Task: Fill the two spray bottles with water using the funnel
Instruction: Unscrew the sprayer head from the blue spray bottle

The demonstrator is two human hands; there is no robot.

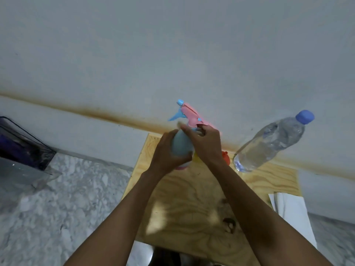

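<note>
Now unscrewing: left hand clamps spray bottle, right hand closed on its collar; next, funnel, water bottle beside.

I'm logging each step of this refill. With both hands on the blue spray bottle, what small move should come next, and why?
Probably twist the pink spray head off. The left hand grips the blue spray bottle while the right hand holds its neck, and the head is still on, so no funnel can go in yet. The water bottle stands capped.
</note>
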